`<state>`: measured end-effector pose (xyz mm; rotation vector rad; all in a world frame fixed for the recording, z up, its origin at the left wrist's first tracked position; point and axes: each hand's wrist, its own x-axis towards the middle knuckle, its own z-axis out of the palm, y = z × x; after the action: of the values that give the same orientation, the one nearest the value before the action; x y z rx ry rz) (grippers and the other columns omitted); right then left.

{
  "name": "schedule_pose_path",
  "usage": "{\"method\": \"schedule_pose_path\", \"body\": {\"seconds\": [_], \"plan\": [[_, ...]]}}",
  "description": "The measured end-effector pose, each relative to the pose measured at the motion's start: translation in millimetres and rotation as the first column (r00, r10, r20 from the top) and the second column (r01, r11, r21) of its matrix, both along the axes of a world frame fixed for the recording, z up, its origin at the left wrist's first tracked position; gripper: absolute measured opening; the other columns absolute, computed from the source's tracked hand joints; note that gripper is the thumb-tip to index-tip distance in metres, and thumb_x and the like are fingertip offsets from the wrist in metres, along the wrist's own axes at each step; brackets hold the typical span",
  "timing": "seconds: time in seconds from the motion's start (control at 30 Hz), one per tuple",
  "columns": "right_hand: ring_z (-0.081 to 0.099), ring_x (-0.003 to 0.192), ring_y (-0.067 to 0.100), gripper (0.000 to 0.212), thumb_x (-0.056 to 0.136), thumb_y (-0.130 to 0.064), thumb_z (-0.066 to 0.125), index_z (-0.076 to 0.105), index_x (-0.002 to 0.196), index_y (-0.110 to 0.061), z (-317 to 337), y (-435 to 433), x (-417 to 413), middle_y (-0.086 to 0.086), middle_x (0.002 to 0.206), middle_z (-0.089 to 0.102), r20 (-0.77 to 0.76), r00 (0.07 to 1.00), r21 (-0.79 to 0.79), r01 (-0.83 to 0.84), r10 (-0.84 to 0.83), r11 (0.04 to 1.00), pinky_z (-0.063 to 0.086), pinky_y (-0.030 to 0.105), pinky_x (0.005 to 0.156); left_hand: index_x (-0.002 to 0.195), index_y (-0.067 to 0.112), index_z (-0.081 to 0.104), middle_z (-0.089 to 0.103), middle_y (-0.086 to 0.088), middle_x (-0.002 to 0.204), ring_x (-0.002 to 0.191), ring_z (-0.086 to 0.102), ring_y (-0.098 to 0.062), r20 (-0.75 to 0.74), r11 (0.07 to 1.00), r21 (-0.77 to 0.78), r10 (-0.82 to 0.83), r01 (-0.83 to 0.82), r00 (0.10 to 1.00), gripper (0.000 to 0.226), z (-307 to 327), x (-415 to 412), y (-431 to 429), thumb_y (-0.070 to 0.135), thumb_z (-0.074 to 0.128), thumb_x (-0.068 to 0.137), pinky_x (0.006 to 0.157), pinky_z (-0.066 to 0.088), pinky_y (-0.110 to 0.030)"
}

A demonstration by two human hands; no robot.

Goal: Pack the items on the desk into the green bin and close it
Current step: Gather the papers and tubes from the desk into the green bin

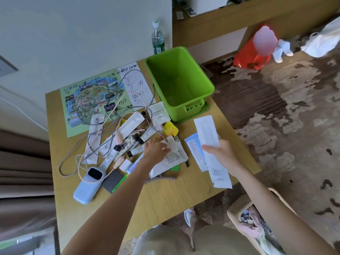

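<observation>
head view: right hand (pixel 223 151) grips the white packet (pixel 207 131), lengthwise toward the green bin (pixel 209 83) just ahead; left hand (pixel 156 148) lies flat, released.

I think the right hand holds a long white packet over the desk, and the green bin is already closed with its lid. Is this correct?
Not quite. The head view shows the green bin open, with no lid on top and its inside visible. The rest holds: the right hand grips a long white packet over the desk.
</observation>
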<state>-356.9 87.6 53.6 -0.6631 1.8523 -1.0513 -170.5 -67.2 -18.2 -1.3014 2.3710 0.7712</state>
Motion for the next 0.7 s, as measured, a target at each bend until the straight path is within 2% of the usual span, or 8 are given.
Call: {"method": "schedule_pose_path", "body": {"seconds": [0.13, 0.23, 0.3, 0.43, 0.47, 0.53, 0.6, 0.7], "plan": [[0.057, 0.072, 0.022, 0.021, 0.088, -0.006, 0.066, 0.063, 0.100, 0.011, 8.6, -13.7, -6.4, 0.017, 0.086, 0.061, -0.023, 0.998, -0.024, -0.057, 0.057, 0.998, 0.040, 0.025, 0.059, 0.124, 0.015, 0.063, 0.052, -0.009, 0.131, 0.126, 0.044, -0.028, -0.046, 0.999, -0.035, 0.020, -0.021, 0.999, 0.039, 10.7, -2.0, -3.1, 0.040, 0.050, 0.097, 0.106, 0.026, -0.038], [0.055, 0.071, 0.024, 0.026, 0.087, -0.009, 0.067, 0.061, 0.096, 0.015, 16.1, -27.1, -8.3, 0.017, 0.080, 0.057, -0.017, 0.995, -0.028, -0.096, 0.096, 0.995, 0.038, 0.031, 0.063, 0.123, 0.006, 0.062, 0.059, -0.013, 0.127, 0.117, 0.054, -0.030, -0.090, 0.994, 0.088, 0.071, -0.063, 0.993, 0.041, 28.2, 2.3, -11.1, 0.036, 0.053, 0.097, 0.094, 0.040, -0.036], [0.055, 0.064, 0.019, 0.018, 0.086, -0.012, 0.069, 0.062, 0.085, 0.005, 21.1, -37.6, -8.3, 0.012, 0.072, 0.056, -0.036, 0.993, -0.033, -0.114, 0.113, 0.993, 0.038, 0.026, 0.057, 0.118, 0.002, 0.064, 0.062, -0.015, 0.119, 0.110, 0.056, -0.030, -0.069, 0.987, 0.152, 0.059, -0.048, 0.996, 0.041, 44.5, 7.7, -16.5, 0.035, 0.054, 0.097, 0.083, 0.041, -0.031], [0.041, 0.043, 0.002, 0.028, 0.084, -0.019, 0.071, 0.053, 0.063, -0.017, 29.0, -62.4, -6.8, -0.010, 0.051, 0.045, -0.110, 0.984, -0.053, -0.147, 0.141, 0.988, 0.029, 0.016, 0.044, 0.076, 0.009, 0.058, 0.051, -0.005, 0.077, 0.079, 0.050, -0.022, -0.004, 0.977, 0.215, 0.000, 0.001, 1.000, 0.034, 86.2, 19.6, -28.0, 0.035, 0.053, 0.097, 0.068, 0.033, -0.029], [0.043, 0.046, 0.005, 0.026, 0.083, -0.021, 0.072, 0.055, 0.065, -0.014, 32.4, -68.3, -6.3, -0.008, 0.052, 0.047, -0.120, 0.982, -0.059, -0.153, 0.146, 0.986, 0.030, 0.019, 0.048, 0.074, 0.006, 0.059, 0.052, -0.006, 0.076, 0.078, 0.050, -0.022, -0.007, 0.977, 0.211, 0.004, -0.003, 1.000, 0.037, 98.0, 22.1, -31.2, 0.035, 0.053, 0.097, 0.067, 0.035, -0.031], [0.052, 0.058, 0.020, 0.026, 0.084, -0.023, 0.072, 0.063, 0.079, 0.001, 41.7, -78.6, -5.6, 0.013, 0.064, 0.059, -0.127, 0.982, -0.098, -0.153, 0.140, 0.983, 0.034, 0.028, 0.057, 0.087, -0.001, 0.066, 0.060, -0.011, 0.085, 0.076, 0.054, -0.022, -0.039, 0.981, 0.195, 0.024, -0.016, 0.999, 0.039, 119.9, 26.0, -38.7, 0.033, 0.052, 0.098, 0.070, 0.043, -0.031], [0.060, 0.067, 0.031, 0.033, 0.084, -0.023, 0.072, 0.065, 0.091, 0.008, 51.6, -89.6, -7.4, 0.028, 0.084, 0.066, -0.156, 0.980, -0.154, -0.145, 0.121, 0.977, 0.038, 0.030, 0.061, 0.090, 0.003, 0.071, 0.066, -0.006, 0.081, 0.065, 0.057, -0.015, -0.160, 0.975, 0.195, 0.138, -0.106, 0.978, 0.032, 138.9, 30.8, -47.7, 0.030, 0.054, 0.097, 0.060, 0.047, -0.020], [0.065, 0.075, 0.024, 0.024, 0.084, -0.022, 0.072, 0.070, 0.093, 0.000, 68.6, -108.5, -14.7, 0.013, 0.086, 0.072, -0.190, 0.978, -0.212, -0.121, 0.081, 0.970, 0.047, 0.034, 0.060, 0.075, 0.016, 0.070, 0.066, 0.006, 0.067, 0.056, 0.059, -0.008, -0.315, 0.961, 0.171, 0.262, -0.217, 0.912, 0.029, 161.1, 33.1, -61.7, 0.029, 0.055, 0.096, 0.053, 0.047, -0.019]]}}
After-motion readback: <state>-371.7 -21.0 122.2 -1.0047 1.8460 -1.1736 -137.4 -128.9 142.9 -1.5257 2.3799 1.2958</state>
